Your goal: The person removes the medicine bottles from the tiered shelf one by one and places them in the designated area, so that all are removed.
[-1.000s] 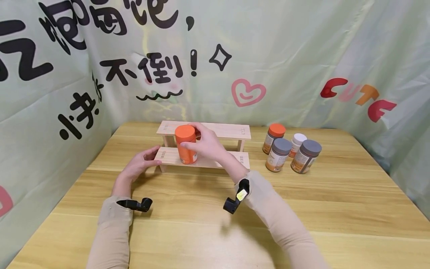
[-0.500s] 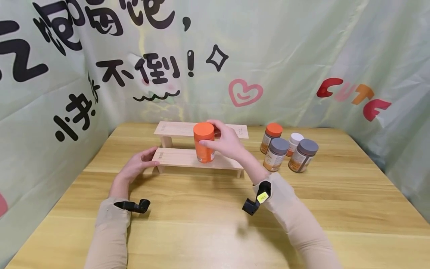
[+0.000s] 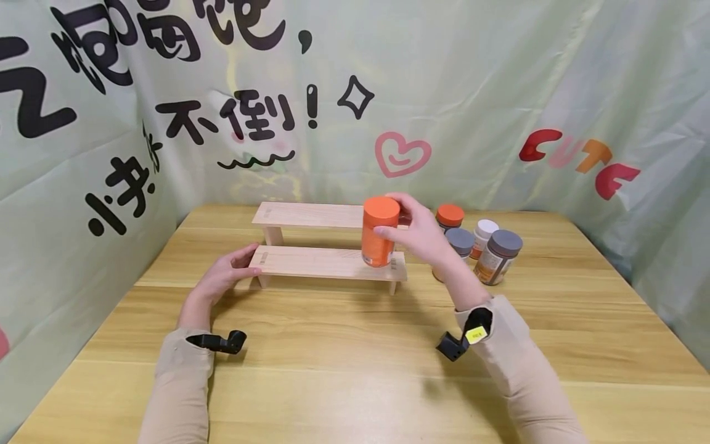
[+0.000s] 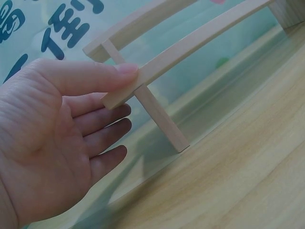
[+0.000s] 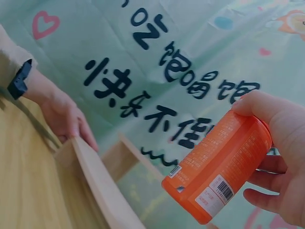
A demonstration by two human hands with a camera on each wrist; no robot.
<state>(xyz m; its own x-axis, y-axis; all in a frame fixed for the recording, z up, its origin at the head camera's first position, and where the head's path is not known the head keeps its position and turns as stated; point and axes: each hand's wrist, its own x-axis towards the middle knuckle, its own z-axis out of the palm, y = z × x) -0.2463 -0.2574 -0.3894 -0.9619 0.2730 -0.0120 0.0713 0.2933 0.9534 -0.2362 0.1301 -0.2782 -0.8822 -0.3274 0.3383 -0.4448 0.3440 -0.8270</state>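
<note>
An orange pill bottle (image 3: 378,237) with an orange lid is upright in my right hand (image 3: 426,235), over the right end of the front step of a two-step wooden shelf (image 3: 310,261). Thumb and fingers grip its upper part from the right; the right wrist view shows the bottle's (image 5: 214,167) printed label and barcode, its base clear of the board. At the shelf's left end my left hand (image 3: 219,279) pinches the front step. In the left wrist view the thumb (image 4: 107,78) presses on the board (image 4: 195,40) and the index finger lies beneath it.
Right of the shelf stand several bottles: an orange-lidded one (image 3: 450,216), a white-lidded one (image 3: 484,236) and two with grey lids, one (image 3: 496,262) in full view and the other partly hidden by my right hand. A printed curtain (image 3: 471,92) hangs behind the wooden table (image 3: 322,370).
My right hand has carried the orange bottle rightward along the front step, from its left part to its right end. The left hand keeps its hold on the shelf.
</note>
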